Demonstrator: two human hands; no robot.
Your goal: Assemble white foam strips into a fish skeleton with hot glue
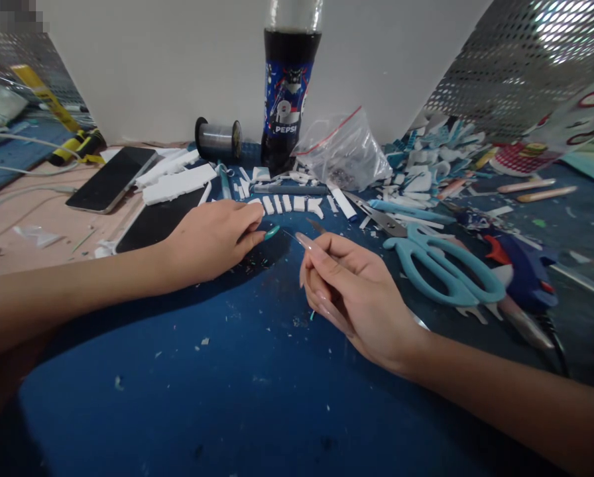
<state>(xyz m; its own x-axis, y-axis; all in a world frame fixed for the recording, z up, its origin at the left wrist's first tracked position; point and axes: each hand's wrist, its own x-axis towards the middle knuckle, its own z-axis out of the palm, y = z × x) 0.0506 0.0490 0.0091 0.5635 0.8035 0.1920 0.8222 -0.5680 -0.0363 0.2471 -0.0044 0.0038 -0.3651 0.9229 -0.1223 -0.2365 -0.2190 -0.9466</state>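
My left hand (212, 238) is closed in a pinch over the blue table, beside a row of small white foam pieces (286, 203). Whatever its fingertips hold is hidden. My right hand (354, 291) faces it, thumb and forefinger pressed together. A thin, pale strand (290, 234) shows at the right fingertips, pointing toward the left thumb. A grey metal tip (317, 226) sticks out behind the right fingers; I cannot tell whether the hand holds it. To the right of that hand lie scissors with light blue handles (441, 265).
A Pepsi bottle (287, 99), a spool of clear line (218, 139) and a zip bag (347, 152) stand at the back. White and blue scraps (426, 165) are heaped right, near a blue glue gun (520, 271). A phone (112, 179) and white foam blocks (179, 184) lie left.
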